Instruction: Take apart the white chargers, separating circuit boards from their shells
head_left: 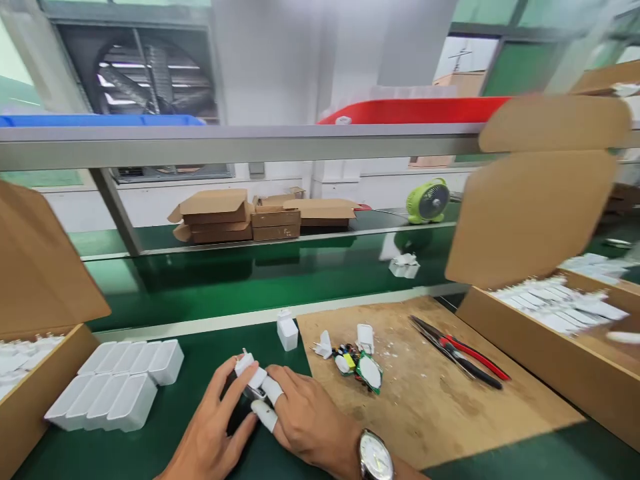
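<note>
My left hand (215, 420) grips a small white plug adapter (249, 367) between thumb and fingers, above the green table top. My right hand (313, 417), with white covers on two fingertips and a watch (374, 455) on the wrist, closes on the same adapter from the right. Its lower part looks grey or dark and is partly hidden by the fingers. Just beyond my hands a single white adapter (287, 331) stands upright. Rows of white plastic casings (113, 400) lie left of my left hand.
Long-nosed pliers (457, 350) with red and black handles and loose circuit parts (357, 363) lie on a brown board (415, 413). Open cartons of white parts flank me: left carton (75, 353), right carton (540, 353). Beyond runs a green conveyor belt (210, 293) carrying white pieces (404, 267). A shelf (250, 148) crosses above.
</note>
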`<state>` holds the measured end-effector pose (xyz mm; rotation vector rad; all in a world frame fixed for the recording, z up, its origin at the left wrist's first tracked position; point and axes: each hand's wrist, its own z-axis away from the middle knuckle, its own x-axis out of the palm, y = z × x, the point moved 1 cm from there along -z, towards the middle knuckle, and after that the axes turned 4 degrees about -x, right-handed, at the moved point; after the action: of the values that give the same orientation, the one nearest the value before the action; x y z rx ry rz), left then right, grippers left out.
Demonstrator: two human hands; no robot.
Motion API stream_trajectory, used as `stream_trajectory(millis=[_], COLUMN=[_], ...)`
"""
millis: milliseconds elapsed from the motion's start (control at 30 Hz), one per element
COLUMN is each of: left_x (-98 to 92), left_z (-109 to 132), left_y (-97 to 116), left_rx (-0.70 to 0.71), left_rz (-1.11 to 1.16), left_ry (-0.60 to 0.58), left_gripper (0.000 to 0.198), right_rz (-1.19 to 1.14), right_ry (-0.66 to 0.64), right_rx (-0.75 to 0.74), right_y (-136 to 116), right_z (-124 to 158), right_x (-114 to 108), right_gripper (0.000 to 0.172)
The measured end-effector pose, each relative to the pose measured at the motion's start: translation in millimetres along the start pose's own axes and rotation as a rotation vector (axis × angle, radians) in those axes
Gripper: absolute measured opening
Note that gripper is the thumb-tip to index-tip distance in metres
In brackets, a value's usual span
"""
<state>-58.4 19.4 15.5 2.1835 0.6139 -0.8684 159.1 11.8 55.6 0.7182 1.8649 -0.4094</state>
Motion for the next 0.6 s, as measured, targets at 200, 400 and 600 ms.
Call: stream_trajectory(millis=[200, 400, 600], left_x=[4.7, 0.4, 14.5], left_z=[6, -2, 6], left_y=[-9, 2, 1], left_rx=[0.053, 0.111, 0.110], left_rz=[-0.089, -0.145, -0.143], left_ry=[0.004, 0.046, 0.118], left_gripper=[0.071, 0.068, 0.069], right_rz=[0.000, -0.102, -0.137], right_ry=[0.014, 0.043, 0.044], right_rx=[0.014, 0.081, 0.172], right_y=[-3, 2, 8], right_z=[-1, 4, 4], right_x=[6, 3, 28], right_gripper=[0.018, 0.018, 0.027])
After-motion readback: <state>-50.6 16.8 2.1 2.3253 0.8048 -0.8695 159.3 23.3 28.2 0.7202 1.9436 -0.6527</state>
